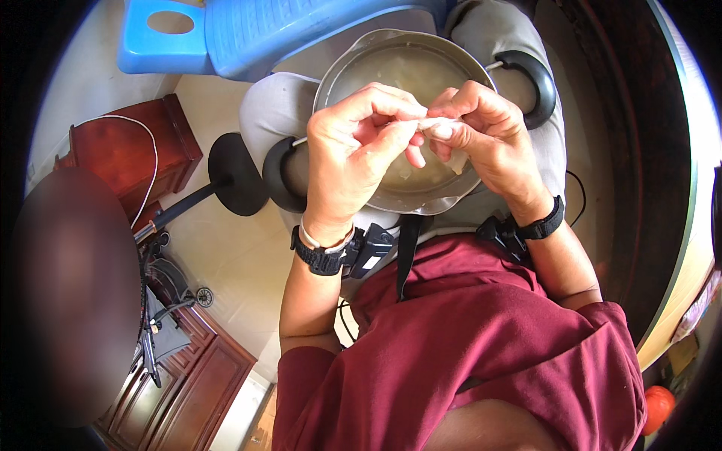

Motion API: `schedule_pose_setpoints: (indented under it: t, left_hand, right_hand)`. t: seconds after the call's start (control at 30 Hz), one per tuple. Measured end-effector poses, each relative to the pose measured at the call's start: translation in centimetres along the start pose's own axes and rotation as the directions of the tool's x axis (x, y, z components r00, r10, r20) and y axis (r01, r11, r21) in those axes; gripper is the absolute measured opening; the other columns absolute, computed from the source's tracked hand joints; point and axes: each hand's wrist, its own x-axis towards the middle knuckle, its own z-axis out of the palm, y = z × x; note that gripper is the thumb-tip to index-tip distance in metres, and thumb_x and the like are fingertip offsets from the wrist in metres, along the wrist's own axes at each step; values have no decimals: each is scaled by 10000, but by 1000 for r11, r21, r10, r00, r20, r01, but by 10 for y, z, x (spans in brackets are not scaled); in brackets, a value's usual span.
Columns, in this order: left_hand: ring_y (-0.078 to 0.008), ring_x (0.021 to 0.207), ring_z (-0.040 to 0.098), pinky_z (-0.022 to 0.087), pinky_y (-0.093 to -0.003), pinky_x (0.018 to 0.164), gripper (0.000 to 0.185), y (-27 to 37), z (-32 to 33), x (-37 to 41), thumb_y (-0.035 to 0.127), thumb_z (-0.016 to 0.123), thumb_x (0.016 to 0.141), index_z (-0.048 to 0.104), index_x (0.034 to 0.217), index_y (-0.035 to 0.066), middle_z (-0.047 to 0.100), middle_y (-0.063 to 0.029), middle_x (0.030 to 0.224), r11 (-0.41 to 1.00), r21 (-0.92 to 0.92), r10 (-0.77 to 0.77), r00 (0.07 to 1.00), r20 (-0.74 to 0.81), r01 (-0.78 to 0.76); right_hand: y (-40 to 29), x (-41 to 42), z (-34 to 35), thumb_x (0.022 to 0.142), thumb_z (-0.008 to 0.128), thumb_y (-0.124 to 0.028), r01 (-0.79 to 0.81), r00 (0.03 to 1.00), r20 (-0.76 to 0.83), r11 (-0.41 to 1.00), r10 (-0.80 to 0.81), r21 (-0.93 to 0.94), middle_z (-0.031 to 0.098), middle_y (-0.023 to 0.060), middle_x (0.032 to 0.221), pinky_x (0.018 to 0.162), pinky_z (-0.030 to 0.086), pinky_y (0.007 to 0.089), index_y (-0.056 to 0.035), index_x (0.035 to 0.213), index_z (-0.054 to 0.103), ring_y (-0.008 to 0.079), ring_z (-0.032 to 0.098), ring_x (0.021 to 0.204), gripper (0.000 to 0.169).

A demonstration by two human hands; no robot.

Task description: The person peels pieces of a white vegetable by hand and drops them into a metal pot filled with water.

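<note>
Both hands are raised over a metal pot with a pouring lip. My left hand pinches one end of a small pale, soft-looking piece of food between thumb and fingers. My right hand grips the same piece, its thumb pressed on top. Below the right fingers hangs a thin, pale translucent bit; whether it joins the held piece is hard to tell. Cloudy water fills much of the pot, with pale pieces showing in it. The hands cover the pot's middle.
The pot rests at my lap, its black loop handles over my thighs. Ahead stands a blue plastic stool. To the left are a black round stand base, a reddish wooden cabinet and a stroller. Dark wooden furniture lines the right.
</note>
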Motion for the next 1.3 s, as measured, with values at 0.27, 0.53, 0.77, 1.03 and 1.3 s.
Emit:
schedule_pose_setpoints:
  t: [0.27, 0.53, 0.77, 1.03, 1.3]
  left_hand:
    - [-201, 816, 717, 643, -330, 674, 169, 2, -2, -4, -68, 613, 977, 698, 1122, -83, 705, -175, 1072, 996, -15, -94, 993, -70, 93]
    - [-187, 796, 722, 643, -320, 686, 152, -3, 1, -3, -39, 622, 988, 701, 1112, -79, 717, -149, 1011, 999, -7, -52, 996, -77, 52]
    - [-163, 793, 717, 630, -296, 681, 146, -3, -3, -5, -48, 618, 985, 703, 1101, -74, 721, -127, 967, 996, 9, -91, 989, -118, 93]
    - [-157, 776, 722, 620, -277, 696, 164, -7, -6, -5, -101, 580, 974, 685, 1097, -75, 725, -121, 958, 997, -47, -64, 995, -77, 61]
    - [-121, 754, 694, 585, -239, 635, 202, -4, 3, -6, -39, 572, 1017, 661, 1198, -61, 703, -97, 981, 998, 11, -58, 989, -134, 60]
  right_hand:
    - [2, 1, -2, 972, 717, -44, -9, 1000, -12, 996, 10, 90, 696, 76, 942, 651, 523, 255, -9, 1010, 664, 108, 631, 736, 74]
    - [0, 3, -1, 965, 724, -39, -35, 999, -14, 997, 37, 70, 713, 87, 974, 641, 524, 258, -14, 999, 660, 113, 633, 733, 77]
    - [1, 5, 1, 969, 718, -34, -45, 998, -40, 996, 48, 77, 701, 76, 931, 622, 508, 254, -19, 985, 652, 109, 626, 714, 70]
    - [2, 7, 3, 979, 706, -39, -67, 997, -21, 991, 70, 118, 703, 76, 910, 621, 497, 253, -28, 1006, 638, 112, 622, 706, 73]
    - [0, 11, 2, 1032, 646, -110, -135, 991, 10, 964, 137, 229, 684, 91, 948, 684, 478, 258, -42, 1125, 609, 114, 585, 745, 121]
